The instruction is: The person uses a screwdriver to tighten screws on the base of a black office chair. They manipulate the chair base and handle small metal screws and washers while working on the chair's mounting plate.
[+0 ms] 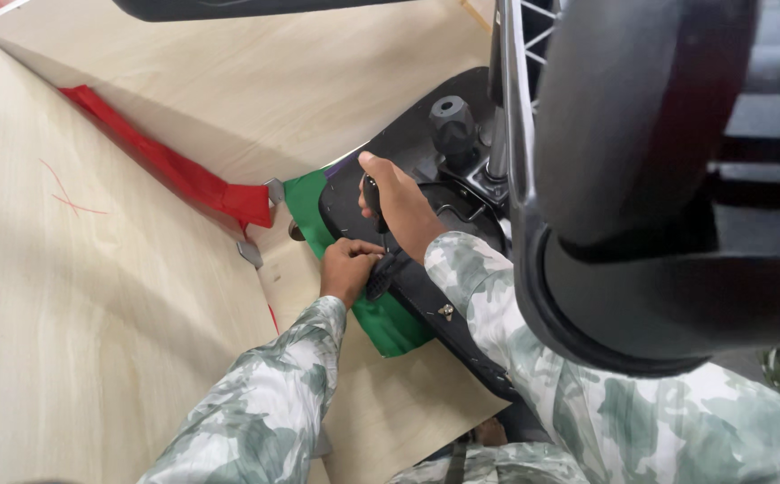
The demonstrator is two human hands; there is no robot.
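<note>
Head camera, looking down at two hands in pale camouflage sleeves working on the underside of an overturned office chair. The right hand (400, 204) is clamped around a dark tool handle (371, 194), held upright against the black seat base (426, 166), thumb pointing up. The left hand (349, 268) is curled shut, fingers pinching a small dark part (379, 276) at the edge of the base, just below the right hand. The seat base lies tilted on a green sheet (388, 324) over pale wooden boards (94, 296), with a red strip (170, 170) in the corner behind. A black knob (452, 121) and the metal column (508, 108) are already attached. The fastening under the hands looks unfinished; how far along, I cannot tell.
</note>
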